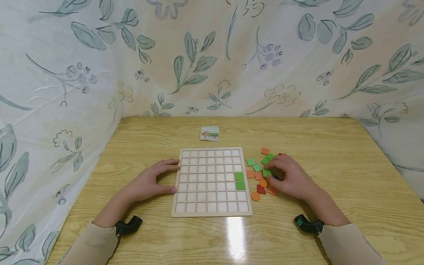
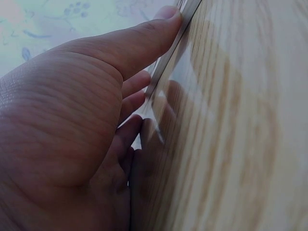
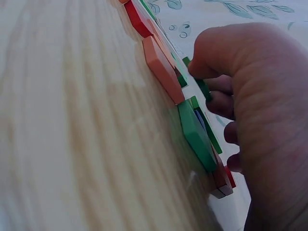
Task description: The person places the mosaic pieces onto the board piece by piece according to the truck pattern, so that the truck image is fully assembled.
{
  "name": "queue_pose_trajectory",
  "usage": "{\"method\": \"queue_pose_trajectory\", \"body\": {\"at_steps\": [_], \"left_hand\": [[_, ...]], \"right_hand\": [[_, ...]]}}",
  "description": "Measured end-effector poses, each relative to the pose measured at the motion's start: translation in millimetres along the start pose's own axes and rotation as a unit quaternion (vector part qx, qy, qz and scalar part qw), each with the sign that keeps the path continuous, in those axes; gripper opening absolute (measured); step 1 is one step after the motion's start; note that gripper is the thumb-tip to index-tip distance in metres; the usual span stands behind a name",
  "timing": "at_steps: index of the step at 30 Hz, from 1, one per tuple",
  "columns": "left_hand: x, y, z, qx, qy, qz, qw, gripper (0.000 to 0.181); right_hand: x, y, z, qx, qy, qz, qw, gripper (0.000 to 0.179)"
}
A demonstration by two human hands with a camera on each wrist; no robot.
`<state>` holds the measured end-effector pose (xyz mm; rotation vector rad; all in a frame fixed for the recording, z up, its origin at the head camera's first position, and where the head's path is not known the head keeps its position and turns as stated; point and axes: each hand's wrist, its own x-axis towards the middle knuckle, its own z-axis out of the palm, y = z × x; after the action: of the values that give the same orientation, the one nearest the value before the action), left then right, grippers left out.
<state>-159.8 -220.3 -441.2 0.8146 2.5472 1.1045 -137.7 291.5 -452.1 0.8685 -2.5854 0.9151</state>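
Observation:
A wooden grid board (image 1: 212, 214) lies on the table, with two green square tiles (image 1: 239, 176) in neighbouring cells of its right-hand column. Along the board's left edge rests my left hand (image 1: 153, 180), thumb and fingertips touching the rim, fingers fairly straight. To the right of the board, my right hand (image 1: 291, 178) is over a loose pile of coloured tiles. Between its thumb and fingers it pinches a green square tile (image 3: 203, 88), lifted at a tilt in the right wrist view. Part of the pile is hidden under this hand.
A small card (image 1: 210, 133) with a coloured grid picture lies behind the board. Around the right hand are orange round tiles (image 1: 255, 196), a red tile (image 1: 261, 189), light green tiles (image 1: 250, 162) and orange squares (image 1: 265, 151). A patterned cloth hangs behind the wooden table (image 1: 149, 239).

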Motion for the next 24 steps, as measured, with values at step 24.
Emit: {"method": "queue_pose_trajectory", "body": {"at_steps": [24], "left_hand": [[-4.0,-2.5,-0.7,0.0,-0.005,0.006,1.0,0.076]], "right_hand": [[10.9,-45.2,25.2,0.092,0.003,0.023,0.9955,0.026]]}}
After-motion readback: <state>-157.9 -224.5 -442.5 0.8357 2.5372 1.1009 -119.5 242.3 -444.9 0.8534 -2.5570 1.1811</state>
